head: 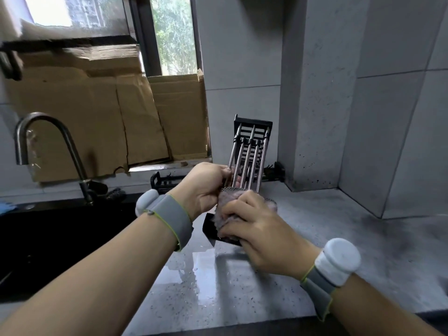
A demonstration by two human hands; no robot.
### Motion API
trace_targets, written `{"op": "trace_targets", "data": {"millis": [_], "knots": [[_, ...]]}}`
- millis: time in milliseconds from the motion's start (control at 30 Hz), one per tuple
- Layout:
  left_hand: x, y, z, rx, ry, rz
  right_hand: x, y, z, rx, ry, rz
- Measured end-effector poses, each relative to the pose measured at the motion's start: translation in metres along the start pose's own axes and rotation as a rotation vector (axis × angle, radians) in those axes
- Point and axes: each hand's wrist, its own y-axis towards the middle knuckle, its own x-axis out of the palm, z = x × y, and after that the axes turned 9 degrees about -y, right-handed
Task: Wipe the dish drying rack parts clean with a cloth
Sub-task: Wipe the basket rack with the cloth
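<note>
Countertop of speckled grey stone point(339, 238) lies wet beneath a tilted metal-barred, black-framed rack part point(249, 154), gripped at its bars by the left hand point(203, 187). A pinkish mesh cloth point(228, 204) is pressed against its lower end by the right hand's point(257, 229) curled fingers.

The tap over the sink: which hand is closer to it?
Left. The left hand grips the rack part to the right of the tap; the right hand, holding the cloth, lies further right still.
</note>
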Motion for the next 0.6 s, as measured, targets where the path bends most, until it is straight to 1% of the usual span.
{"op": "trace_targets", "data": {"millis": [133,200,267,300,367,433,500,567,600], "knots": [[-0.007,0.001,-0.002,0.034,0.019,0.064,-0.005,-0.014,0.01,-0.001,-0.046,-0.014],[-0.013,0.003,-0.002,0.043,0.015,0.096,-0.005,-0.026,0.02,0.044,-0.058,-0.039],[-0.027,0.007,0.003,0.085,-0.045,0.148,-0.001,-0.037,0.029,0.104,-0.048,-0.053],[-0.035,0.008,0.005,0.105,-0.078,0.174,0.003,-0.04,0.032,0.156,-0.02,-0.043],[-0.049,0.007,0.009,0.116,-0.099,0.21,0.008,-0.038,0.035,0.336,0.095,0.018],[-0.062,0.0,0.011,0.128,-0.085,0.23,0.009,-0.023,0.033,0.531,0.234,0.128],[-0.07,-0.008,0.011,0.144,-0.042,0.221,0.005,0.004,0.033,0.677,0.337,0.244],[-0.073,-0.015,0.01,0.173,-0.018,0.196,0.003,0.036,0.035,0.745,0.385,0.305],[-0.074,-0.018,0.009,0.18,-0.021,0.18,0.004,0.05,0.035,0.744,0.393,0.313]]}}
